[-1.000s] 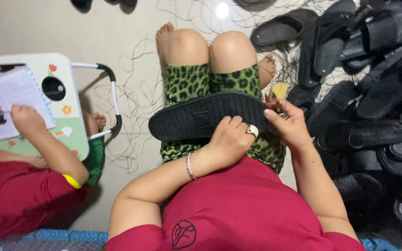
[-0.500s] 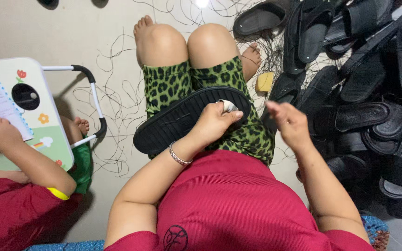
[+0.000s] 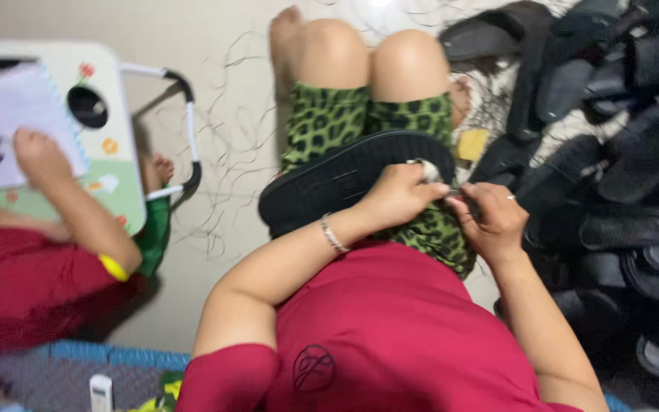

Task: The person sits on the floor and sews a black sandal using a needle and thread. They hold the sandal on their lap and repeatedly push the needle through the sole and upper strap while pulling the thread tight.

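A black sandal [image 3: 329,187] lies sole up across my lap, on green leopard-print shorts [image 3: 329,118]. My left hand [image 3: 402,194] grips its right end, with a ring and a wrist bracelet showing. Just to the right, my right hand [image 3: 493,221] is closed around a small thin tool, its tip at the sandal's edge beside my left fingers. The tool is blurred and I cannot make out its kind.
A pile of black sandals [image 3: 612,152] fills the floor on the right, with a small yellow object [image 3: 473,143] beside my knee. On the left, another person in red rests a hand [image 3: 36,152] on a notebook [image 3: 20,107] on a small folding table [image 3: 112,179]. Thread scraps [image 3: 223,152] litter the floor.
My right hand has come in from the right to the sandal's end, next to my left hand. The sandal has tilted slightly on my lap and the view has shifted.
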